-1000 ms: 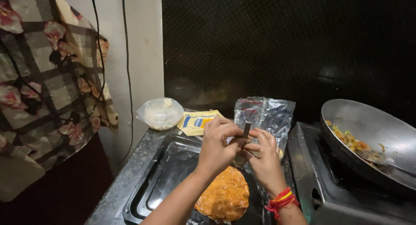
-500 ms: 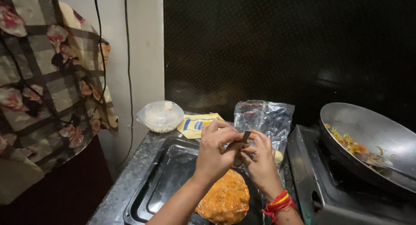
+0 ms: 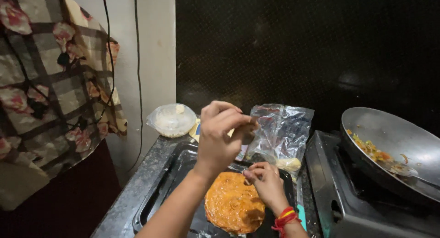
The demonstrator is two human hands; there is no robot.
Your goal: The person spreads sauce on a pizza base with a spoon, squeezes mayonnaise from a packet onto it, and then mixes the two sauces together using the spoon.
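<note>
My left hand (image 3: 220, 137) is raised above a black tray (image 3: 169, 183), its fingers shut on a small dark utensil (image 3: 250, 136) whose shape is hard to make out. My right hand (image 3: 265, 180), with red threads at the wrist, is lower. Its fingertips are pinched together at the upper edge of a round flatbread (image 3: 233, 209) spread with orange sauce, which lies in the tray. Whether they hold anything is not visible.
A clear plastic bag (image 3: 284, 130) stands behind the tray, with a tied white bag (image 3: 173, 120) and a yellow packet (image 3: 196, 128) to the left. At right a wok (image 3: 398, 142) with cooked food sits on a stove (image 3: 334, 192). A patterned cloth (image 3: 50, 96) hangs at left.
The hands, together on the small utensil before, have separated. My left hand rose with it and my right hand dropped to the flatbread's edge.
</note>
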